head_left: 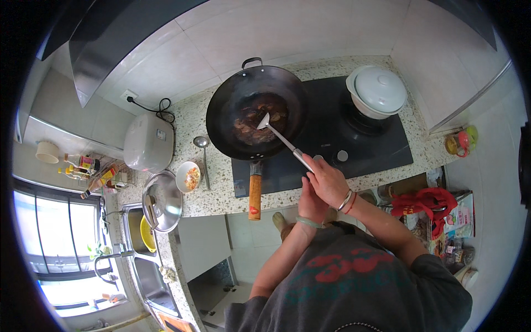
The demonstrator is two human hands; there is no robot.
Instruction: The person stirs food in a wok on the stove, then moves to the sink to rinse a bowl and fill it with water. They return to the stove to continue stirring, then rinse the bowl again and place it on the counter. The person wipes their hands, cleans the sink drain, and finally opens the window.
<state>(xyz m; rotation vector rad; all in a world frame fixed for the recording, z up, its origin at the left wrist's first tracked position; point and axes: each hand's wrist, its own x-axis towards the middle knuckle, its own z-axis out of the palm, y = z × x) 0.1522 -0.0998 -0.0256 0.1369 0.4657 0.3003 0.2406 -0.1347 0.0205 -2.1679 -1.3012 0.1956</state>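
Observation:
A large dark wok [221, 105] sits on the left side of the black cooktop, with dark brown, glossy food [246, 124] in its bottom. My right hand [330, 185] is closed around the handle of a metal spatula [283, 141]. The spatula's blade rests at the food, slanting up toward me. Close under the right hand, my left hand [313, 206] touches or nearly touches it, and its fingers are mostly hidden. The wok's wooden handle [255, 193] points toward me, left of both hands, and neither hand is on it.
A lidded white pot [381, 91] stands on the cooktop [387, 149] at right. Left of the wok are a ladle [202, 143], a bowl of chopped ingredients [188, 177], a metal lid [166, 202] and a white rice cooker [148, 143]. A double sink [152, 276] lies at far left.

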